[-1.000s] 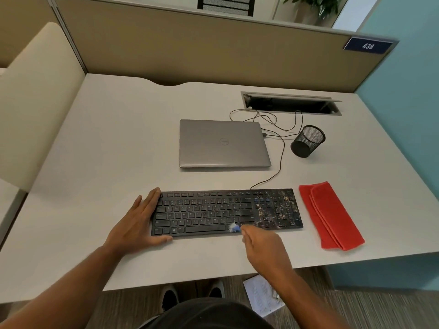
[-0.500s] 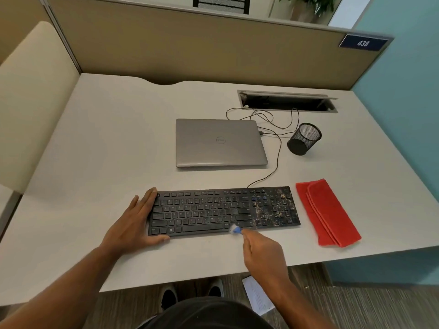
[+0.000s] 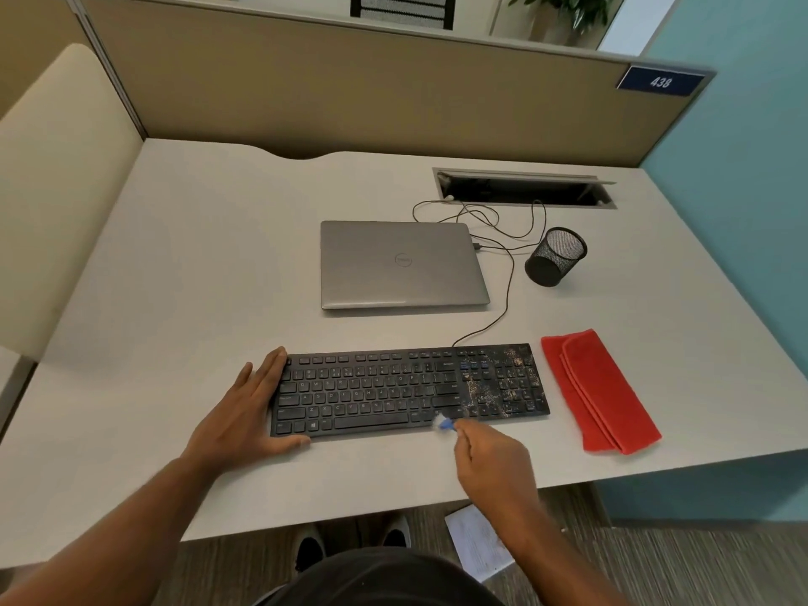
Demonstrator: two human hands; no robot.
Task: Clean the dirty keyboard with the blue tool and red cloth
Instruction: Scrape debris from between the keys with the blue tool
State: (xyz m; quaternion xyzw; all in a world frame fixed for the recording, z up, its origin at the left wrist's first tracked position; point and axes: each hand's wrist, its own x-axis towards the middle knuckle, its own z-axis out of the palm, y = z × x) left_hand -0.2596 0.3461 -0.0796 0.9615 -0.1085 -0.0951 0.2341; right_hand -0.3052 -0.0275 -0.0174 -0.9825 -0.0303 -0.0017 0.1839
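The blue tool [image 3: 445,424] is pinched in the curled fingers [image 3: 470,435] of the right hand [image 3: 494,463], with its tip at the front edge of the black keyboard [image 3: 409,389]. The left hand [image 3: 245,415] is laid flat against the keyboard's left end, fingers straight, thumb along the front edge. Specks of dirt are seen on the keys just beyond and right of the right fingers. The red cloth [image 3: 599,391] is folded on the counter [image 3: 196,264], right of the keyboard and not touching it. Farther back, a closed grey laptop [image 3: 402,264] and a black mesh cup [image 3: 555,255] are seen.
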